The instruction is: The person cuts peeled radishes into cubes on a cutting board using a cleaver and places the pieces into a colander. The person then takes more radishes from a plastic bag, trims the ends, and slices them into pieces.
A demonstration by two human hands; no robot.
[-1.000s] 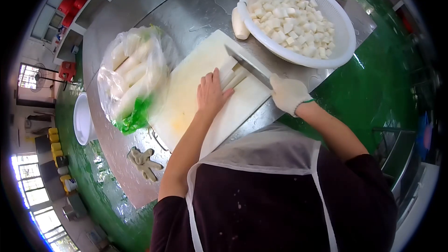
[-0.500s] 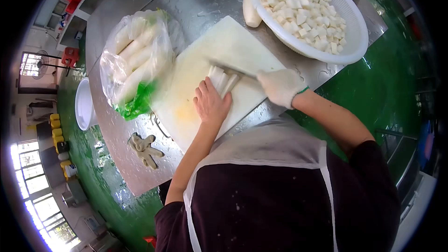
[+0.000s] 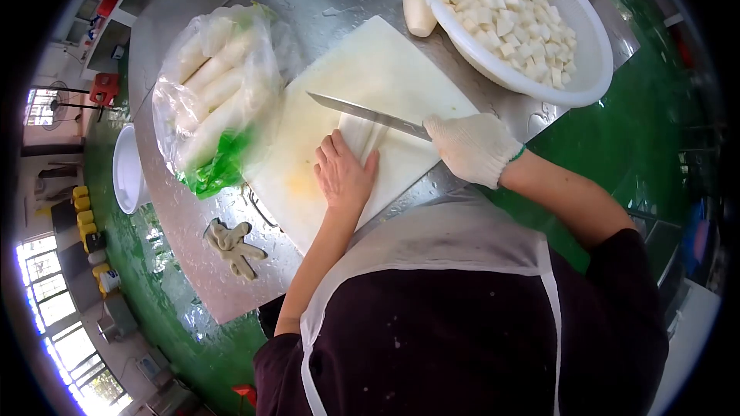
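Two hands: your bare left hand point(image 3: 344, 173) steadies the white strips point(image 3: 358, 133) between thumb and fingers; your gloved right hand point(image 3: 474, 148) grasps the knife point(image 3: 370, 115).
Strips: on the cutting board point(image 3: 378, 54), one o'clock from your left palm; likely light, firm, slippery, snappable; best held by their long sides, fingertips tucked.
Knife: long, tapering metal.
Colander point(image 3: 600, 81): two o'clock of the board, rigid, heaped with blocky cubes point(image 3: 512, 23).
Bag point(image 3: 223, 92): ten o'clock, thin, crinkled.

1. I see glossy green floor point(image 3: 150, 293) on both sides of the metal table point(image 3: 231, 300) – its wet surface catches light.
2. Left of the table, I get daylight through paned windows point(image 3: 51, 281) in a pale wall point(image 3: 35, 219).
3. Shelving point(image 3: 108, 48) stands beyond the table's upper-left edge.
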